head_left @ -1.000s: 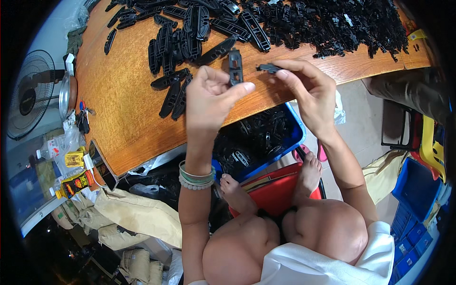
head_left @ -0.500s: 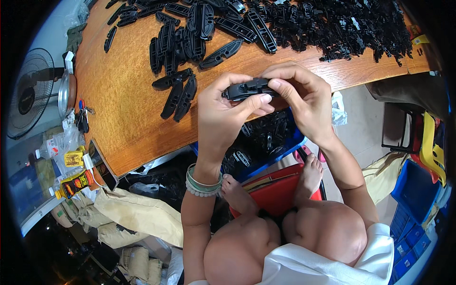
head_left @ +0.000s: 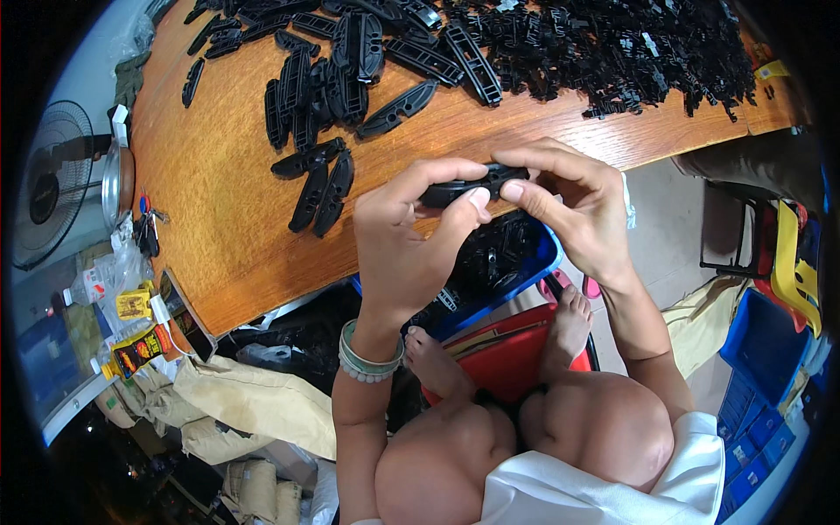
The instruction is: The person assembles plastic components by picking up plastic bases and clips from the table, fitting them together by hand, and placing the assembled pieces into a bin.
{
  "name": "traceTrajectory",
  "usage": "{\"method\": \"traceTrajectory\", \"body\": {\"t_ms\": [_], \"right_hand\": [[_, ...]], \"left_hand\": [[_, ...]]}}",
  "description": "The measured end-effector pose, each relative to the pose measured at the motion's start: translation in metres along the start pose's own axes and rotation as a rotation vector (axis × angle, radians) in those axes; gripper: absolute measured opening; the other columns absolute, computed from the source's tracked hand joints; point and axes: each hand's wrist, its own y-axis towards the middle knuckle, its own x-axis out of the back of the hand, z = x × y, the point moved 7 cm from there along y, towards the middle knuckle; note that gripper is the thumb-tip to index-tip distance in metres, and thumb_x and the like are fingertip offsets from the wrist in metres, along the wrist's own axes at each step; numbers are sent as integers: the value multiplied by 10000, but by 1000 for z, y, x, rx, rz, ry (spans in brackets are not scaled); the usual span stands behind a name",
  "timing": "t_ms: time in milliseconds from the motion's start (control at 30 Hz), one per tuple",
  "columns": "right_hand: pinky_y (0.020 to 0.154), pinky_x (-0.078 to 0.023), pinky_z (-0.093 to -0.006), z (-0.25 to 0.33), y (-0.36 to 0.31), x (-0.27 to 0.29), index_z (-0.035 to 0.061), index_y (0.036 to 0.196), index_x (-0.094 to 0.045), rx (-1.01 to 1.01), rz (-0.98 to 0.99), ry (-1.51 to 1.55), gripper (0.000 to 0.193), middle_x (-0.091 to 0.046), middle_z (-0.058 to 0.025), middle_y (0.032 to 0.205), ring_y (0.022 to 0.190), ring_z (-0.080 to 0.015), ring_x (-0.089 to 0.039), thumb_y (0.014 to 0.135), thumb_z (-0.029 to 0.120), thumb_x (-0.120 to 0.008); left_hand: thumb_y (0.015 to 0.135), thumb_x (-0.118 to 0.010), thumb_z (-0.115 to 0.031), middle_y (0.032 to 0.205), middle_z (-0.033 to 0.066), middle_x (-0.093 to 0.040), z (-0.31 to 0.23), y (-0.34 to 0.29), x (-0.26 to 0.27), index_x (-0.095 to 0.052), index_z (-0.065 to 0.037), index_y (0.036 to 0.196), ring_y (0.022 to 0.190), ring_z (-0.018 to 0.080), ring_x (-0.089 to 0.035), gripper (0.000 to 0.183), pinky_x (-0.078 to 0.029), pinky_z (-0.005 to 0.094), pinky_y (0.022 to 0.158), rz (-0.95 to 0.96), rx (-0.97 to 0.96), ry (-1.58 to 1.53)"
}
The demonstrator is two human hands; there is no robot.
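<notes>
Between my two hands is a long black plastic part with tapered ends, held level above the table's near edge. My left hand is closed on its left end, thumb in front and fingers behind. The right end is pinched by my right hand, with the thumb on the near face and the forefinger along the top. Fingers hide much of the part. Similar black plastic parts lie on the wooden table to the left of my hands.
A big heap of small black pieces covers the table's far right. Below my hands stands a blue bin with black parts inside. A red container sits between my feet. At the left are a fan and bottles.
Both hands have come slightly lower and nearer to me. The black part has turned between my fingers: the raised bits that showed on top now face differently. It stays in both hands.
</notes>
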Motion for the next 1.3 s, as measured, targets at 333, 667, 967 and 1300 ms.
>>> {"method": "traceTrajectory", "body": {"t_ms": [333, 667, 967, 1300], "right_hand": [[770, -486, -321, 15, -17, 32, 16, 1019, -643, 306, -82, -503, 267, -639, -130, 941, 885, -246, -626, 758, -40, -623], [702, -471, -318, 10, 4, 45, 2, 942, -626, 570, -370, -866, 232, -599, -123, 888, 795, -259, -595, 721, -63, -651], [611, -484, -304, 16, -9, 42, 4, 886, -609, 602, -348, -592, 222, -621, -112, 867, 747, -225, -609, 690, -80, -670], [642, -482, -311, 47, -9, -7, -21, 869, -672, 640, 69, -313, 217, -644, -124, 849, 742, -244, -606, 663, -90, -662]], "left_hand": [[778, -638, -56, 892, 99, -583, -12, 32, 15, -597, 3, 897, 802, 256, -595, 139, -484, 344, 614, -306, -470, 1198], [787, -635, -6, 860, 108, -604, -2, 12, 20, -584, 34, 932, 727, 171, -579, 160, -477, 264, 635, -244, -221, 438], [819, -601, 32, 776, 95, -615, 19, -4, 11, -595, 90, 1046, 634, 93, -576, 234, -466, 182, 550, -132, 170, -228], [761, -646, 78, 771, 75, -632, 12, -13, -3, -611, 62, 1034, 636, 87, -604, 276, -495, 186, 551, 64, 149, -169]]}}
